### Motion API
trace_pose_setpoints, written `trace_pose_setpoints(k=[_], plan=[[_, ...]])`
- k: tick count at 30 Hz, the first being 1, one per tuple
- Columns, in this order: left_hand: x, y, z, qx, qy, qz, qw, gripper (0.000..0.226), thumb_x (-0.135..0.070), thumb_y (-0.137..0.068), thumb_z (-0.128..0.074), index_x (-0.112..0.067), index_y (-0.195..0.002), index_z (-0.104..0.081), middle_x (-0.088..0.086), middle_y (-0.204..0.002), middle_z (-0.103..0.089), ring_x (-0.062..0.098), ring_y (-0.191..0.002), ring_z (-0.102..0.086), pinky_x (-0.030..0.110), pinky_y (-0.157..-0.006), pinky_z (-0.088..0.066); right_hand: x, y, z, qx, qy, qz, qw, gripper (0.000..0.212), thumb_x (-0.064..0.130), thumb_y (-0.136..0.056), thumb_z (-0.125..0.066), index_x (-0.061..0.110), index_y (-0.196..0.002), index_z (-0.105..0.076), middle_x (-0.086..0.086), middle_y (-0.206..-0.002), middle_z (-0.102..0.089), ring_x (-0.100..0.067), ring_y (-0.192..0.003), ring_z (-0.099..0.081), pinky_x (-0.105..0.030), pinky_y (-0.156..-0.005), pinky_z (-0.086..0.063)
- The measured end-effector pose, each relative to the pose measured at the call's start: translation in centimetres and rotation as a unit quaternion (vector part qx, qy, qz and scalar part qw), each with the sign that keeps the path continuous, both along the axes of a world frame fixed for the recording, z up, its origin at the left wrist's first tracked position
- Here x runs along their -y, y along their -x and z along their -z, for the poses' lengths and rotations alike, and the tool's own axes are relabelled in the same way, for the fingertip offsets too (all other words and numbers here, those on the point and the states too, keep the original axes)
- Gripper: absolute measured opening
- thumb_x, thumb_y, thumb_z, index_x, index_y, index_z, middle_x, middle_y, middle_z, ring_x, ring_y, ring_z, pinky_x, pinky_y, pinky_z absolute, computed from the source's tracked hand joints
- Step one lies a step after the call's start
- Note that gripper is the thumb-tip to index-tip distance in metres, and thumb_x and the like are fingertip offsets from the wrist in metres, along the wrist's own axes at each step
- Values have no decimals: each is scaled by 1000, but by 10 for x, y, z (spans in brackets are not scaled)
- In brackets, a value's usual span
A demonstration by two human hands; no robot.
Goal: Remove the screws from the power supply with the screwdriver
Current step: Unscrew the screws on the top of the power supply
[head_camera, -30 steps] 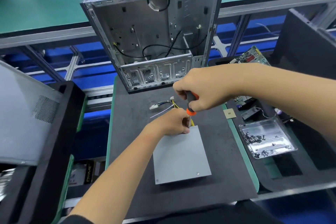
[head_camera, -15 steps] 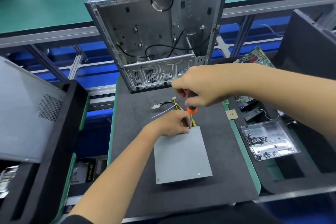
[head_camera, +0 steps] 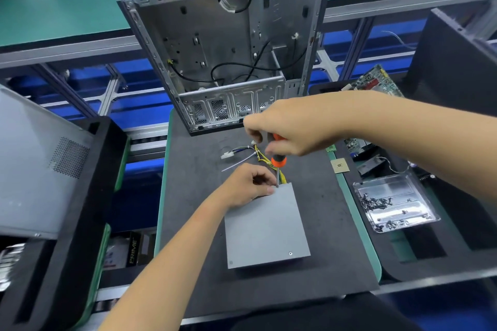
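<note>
On the dark mat, centre bench: left hand curled on the far-left corner of the grey power supply, fingers pinched beside the shaft, pinning the box. Screwdriver upright, tip at that corner. Right hand closed round the orange handle. Screw tray well to the right. Risk: tip cams out, hits left fingertips; loose screw rolls into the cables.

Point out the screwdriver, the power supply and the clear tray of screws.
screwdriver (head_camera: 279, 161): head view, on the orange collar below the gripping fingers.
power supply (head_camera: 265, 226): head view, on the middle of its flat grey top.
clear tray of screws (head_camera: 391, 188): head view, on a bare part of its floor.
</note>
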State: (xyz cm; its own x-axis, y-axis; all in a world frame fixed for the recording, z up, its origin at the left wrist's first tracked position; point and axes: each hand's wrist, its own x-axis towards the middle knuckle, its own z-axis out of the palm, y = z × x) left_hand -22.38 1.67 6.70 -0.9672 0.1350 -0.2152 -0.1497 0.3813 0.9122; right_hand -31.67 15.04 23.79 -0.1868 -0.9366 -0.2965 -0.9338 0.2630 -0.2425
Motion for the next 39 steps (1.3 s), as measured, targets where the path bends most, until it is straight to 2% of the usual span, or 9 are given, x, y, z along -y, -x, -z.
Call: trace_pose_setpoints(k=[4, 7, 10, 15, 23, 26, 29, 35, 39], plan=[[-1, -1, 0, -11, 0, -5, 1000, 16, 4, -80, -70, -11, -80, -66, -3, -73, -60, -1, -63, -50, 12, -63, -41, -2, 0, -9, 60, -12, -20, 998, 32, 7, -73, -63, 27, -92, -46, 9, -85, -59, -10, -76, -52, -30, -64, -44], [-1, -1, 1, -7, 8, -4, 1000, 14, 2, -81, -70, -11, -82, -67, -7, -72, -60, -2, -62, -50, 11, -63, -41, -2, -1, -2, 4, 0, 12, 1000, 19, 33, -82, -63, 22, -88, -48, 11, -74, -59, -10, -73, -53, -34, -65, -46], [-1, -2, 1, 0, 10, -7, 1000, 13, 1, -82, -69, -12, -83, -67, -7, -74, -60, -1, -64, -51, 13, -63, -42, 3, -1, 3, -115, -9, 64, 991, 35, 50, -98, -34, 22, -77, -38, 6, -67, -51, -17, -65, -49, -35, -53, -37], [-1, -2, 0, -5, 14, -2, 1000, 14, 0, -82, -69, -14, -81, -67, 1, -77, -61, 6, -66, -50, 18, -62, -41, 3, -1, 1, -25, -3, -5, 1000, 12, 29, -92, -53, 21, -92, -44, 8, -76, -62, -16, -77, -53, -38, -67, -46], [-1, -1, 1, -10, 23, 6, 1000, 6, 1, -83, -69, -5, -85, -68, 3, -79, -63, 2, -64, -50, 14, -62, -41, -8, 2, -8, 89, 6, 13, 996, 31, 0, -73, -62, 22, -89, -48, 7, -81, -63, -8, -71, -51, -31, -64, -43], [-1, -1, 0, -8, 20, 6, 1000, 8, 1, -83, -69, -7, -86, -68, 3, -80, -63, 1, -65, -51, 12, -64, -41, -6, 0, 1, 20, 36, 24, 999, 19, 24, -82, -65, 20, -85, -47, 9, -70, -58, -4, -64, -47, -29, -57, -37], [-1, -1, 0, -8, 16, 4, 1000, 9, 0, -83, -69, -8, -86, -68, 0, -79, -63, 3, -68, -53, 13, -66, -42, -1, 2, 5, -103, 0, 68, 992, 37, 52, -98, -35, 20, -81, -45, 0, -71, -58, -12, -66, -49, -33, -53, -35], [0, -1, 3, -10, 14, -2, 1000, 12, 0, -82, -70, -11, -84, -67, -4, -75, -61, 0, -66, -53, 12, -65, -42, 2, 4, -3, -21, -26, -20, 999, 13, 27, -91, -57, 23, -88, -45, 14, -73, -62, -6, -73, -52, -32, -64, -44], [0, -1, 4, -16, 20, -5, 1000, 13, 0, -82, -70, -13, -83, -67, -7, -76, -62, -2, -66, -54, 11, -66, -43, -3, 7, -13, 81, -7, 4, 997, 35, -6, -72, -58, 21, -92, -50, 18, -78, -63, 0, -77, -56, -18, -59, -40]])
